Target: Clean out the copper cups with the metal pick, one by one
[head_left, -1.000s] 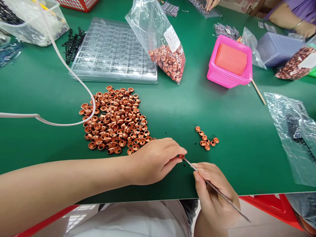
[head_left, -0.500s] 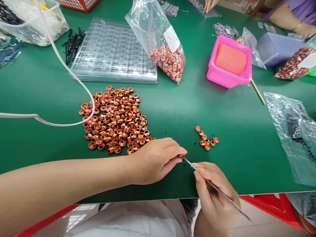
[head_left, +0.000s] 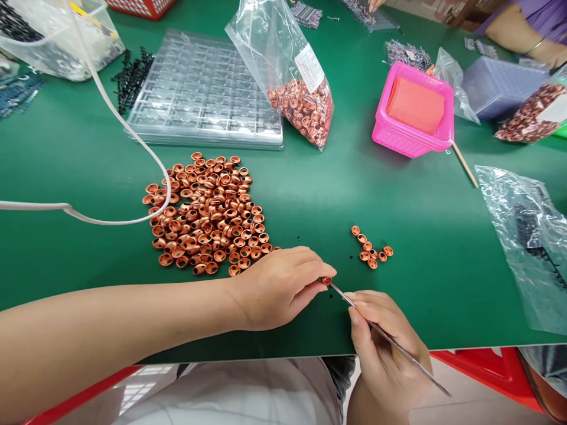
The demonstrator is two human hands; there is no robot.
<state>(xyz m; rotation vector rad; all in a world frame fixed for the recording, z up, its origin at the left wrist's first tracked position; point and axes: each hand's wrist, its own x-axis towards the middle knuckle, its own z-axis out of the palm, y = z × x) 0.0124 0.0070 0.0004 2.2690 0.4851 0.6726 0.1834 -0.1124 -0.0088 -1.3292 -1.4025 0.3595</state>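
Note:
Between the thumb and forefinger of my left hand (head_left: 279, 289) is a small copper-coloured cup-shaped part (head_left: 326, 280) with a hole in it. My right hand (head_left: 385, 348) is closed round slim metal tweezers (head_left: 401, 349), whose tip reaches into or against that part; the exact contact is too small to make out. Left of my left hand lies a wide pile of the same copper-coloured parts (head_left: 208, 218). A small group of several more (head_left: 373, 255) sits to the right, beyond my right hand. Tiny black specks lie on the table near my fingertips.
A white cable (head_left: 133, 133) loops over the pile. Behind stand stacked clear trays (head_left: 204, 88), a plastic bag of copper parts (head_left: 305, 112) and a pink basket (head_left: 414, 141). At the right lies a clear bag (head_left: 518, 236). Another person's arm (head_left: 518, 35) shows far right.
My hands, the part and the tweezers hold almost the same position. At the top, the other person's hand has shifted slightly upward, partly out of view.

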